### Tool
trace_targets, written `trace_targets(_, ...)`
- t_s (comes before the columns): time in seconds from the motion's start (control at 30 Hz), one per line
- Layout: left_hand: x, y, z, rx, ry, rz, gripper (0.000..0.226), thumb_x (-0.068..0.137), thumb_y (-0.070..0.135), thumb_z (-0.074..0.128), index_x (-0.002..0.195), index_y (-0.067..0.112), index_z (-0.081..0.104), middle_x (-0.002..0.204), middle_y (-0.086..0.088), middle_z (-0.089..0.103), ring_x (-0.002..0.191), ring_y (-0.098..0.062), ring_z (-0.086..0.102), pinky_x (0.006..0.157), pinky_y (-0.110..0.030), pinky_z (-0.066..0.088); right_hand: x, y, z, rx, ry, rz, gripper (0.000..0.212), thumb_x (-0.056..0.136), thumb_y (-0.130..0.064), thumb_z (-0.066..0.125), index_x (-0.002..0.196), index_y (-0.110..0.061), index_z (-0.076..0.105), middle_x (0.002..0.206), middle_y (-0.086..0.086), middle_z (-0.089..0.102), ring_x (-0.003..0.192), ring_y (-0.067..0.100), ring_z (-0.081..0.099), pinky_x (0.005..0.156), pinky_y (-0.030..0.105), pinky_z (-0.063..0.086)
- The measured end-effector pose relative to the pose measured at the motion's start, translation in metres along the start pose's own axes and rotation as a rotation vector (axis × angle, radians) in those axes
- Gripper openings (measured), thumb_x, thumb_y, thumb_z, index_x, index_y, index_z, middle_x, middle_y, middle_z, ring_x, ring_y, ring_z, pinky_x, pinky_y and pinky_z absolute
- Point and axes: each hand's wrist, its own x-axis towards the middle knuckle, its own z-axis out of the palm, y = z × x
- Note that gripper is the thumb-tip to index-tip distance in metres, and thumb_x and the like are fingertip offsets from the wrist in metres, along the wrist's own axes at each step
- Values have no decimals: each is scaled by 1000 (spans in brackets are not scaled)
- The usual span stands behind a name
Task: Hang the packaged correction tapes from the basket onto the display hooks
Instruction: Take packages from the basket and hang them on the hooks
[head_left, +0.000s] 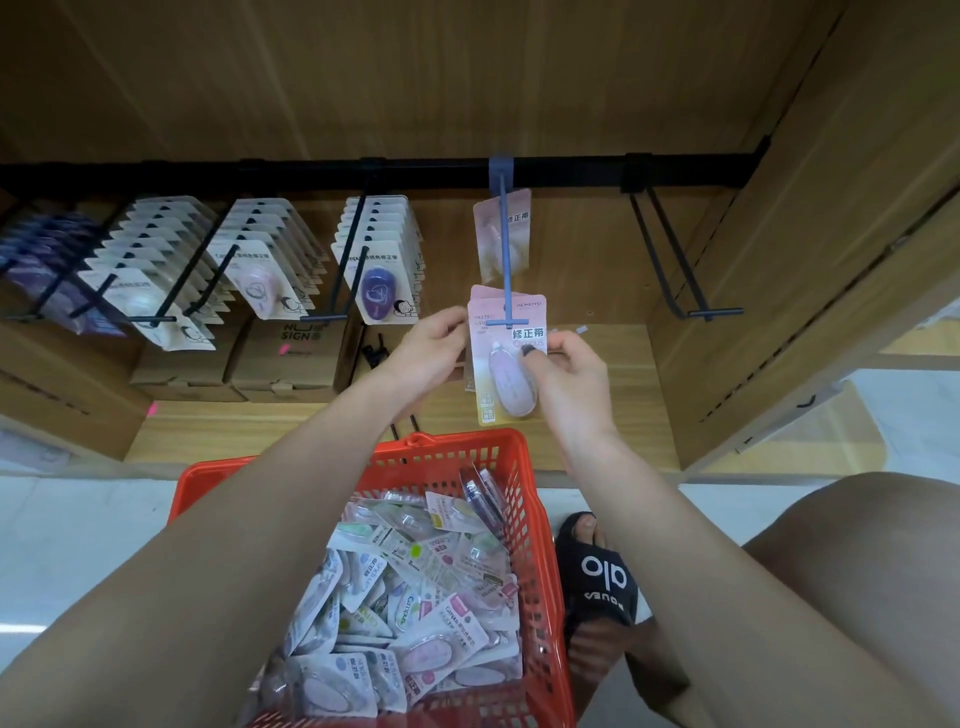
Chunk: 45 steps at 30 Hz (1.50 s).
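Both hands hold a small stack of pink packaged correction tapes (501, 364) at the tip of the blue display hook (505, 260). My left hand (434, 348) pinches the stack's left edge. My right hand (569, 371) grips its right side, thumb on the front blister. One pink pack (491, 228) hangs farther back on the same hook. Below, the red basket (530, 519) holds several loose correction tape packs (415, 597).
Black hooks (343, 260) to the left carry rows of white-carded tapes. An empty black double hook (680, 270) sticks out at the right. Cardboard boxes (291, 358) sit on the wooden shelf below. A foot in a black slipper (597, 571) stands beside the basket.
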Motion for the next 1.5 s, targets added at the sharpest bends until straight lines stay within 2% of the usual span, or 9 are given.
trace_targets(0.23,36,10,-3,46,70,78,24,111,19,48,116,23,71,104,6,79,95,-11,73,76,-23,58,1,12,10,10,14,-48,8,97,-12,62,91,-9,65,89,17,73,72,16,56,68,34,42)
trace_targets(0.43,58,17,-7,132,133,145,22,111,21,47,110,19,69,95,5,71,87,-13,61,78,-29,47,11,16,15,67,52,-100,9,99,-6,62,90,-5,64,85,16,73,74,14,57,69,30,43)
trace_targets(0.6,66,17,-7,189,152,185,21,111,23,47,113,22,68,114,-2,73,111,-23,66,97,-42,53,6,29,18,141,98,-94,16,99,-7,65,85,-14,65,80,1,70,73,9,60,65,20,46)
trace_targets(0.77,79,15,-7,213,174,188,24,111,22,46,111,12,68,102,-7,73,91,-19,64,84,-38,52,32,24,26,65,111,-81,16,99,-8,63,86,-18,65,91,17,74,76,19,60,72,38,48)
trace_targets(0.87,89,18,-6,182,195,151,27,111,22,46,117,13,70,107,-7,75,101,-27,69,95,-44,57,66,10,31,8,138,-90,13,99,-11,64,87,-18,64,94,18,75,80,30,66,78,44,54)
trace_targets(1.0,100,26,-9,232,245,186,28,110,22,45,117,17,72,96,3,69,89,-18,60,80,-31,49,108,-5,38,-38,112,-87,10,100,-14,63,93,-7,65,99,24,74,76,26,60,70,35,46)
trace_targets(1.13,112,30,-9,228,289,100,28,110,22,40,109,17,67,105,-3,69,104,-28,63,83,-29,45,129,-13,44,-56,103,-106,11,99,-12,62,90,-6,63,77,11,61,71,19,50,65,30,37)
trace_targets(1.33,91,8,-7,125,303,29,35,111,30,40,140,19,57,136,-10,64,125,-30,59,107,-38,48,152,-19,50,-100,135,-113,11,100,-20,64,92,-14,62,76,-4,58,65,11,48,58,22,38)
trace_targets(1.5,37,-29,-19,217,205,12,31,110,35,42,136,28,57,125,1,65,103,-13,63,81,-22,48,142,-7,51,-144,199,-51,22,99,-27,67,109,-17,51,96,0,62,82,20,57,64,26,38)
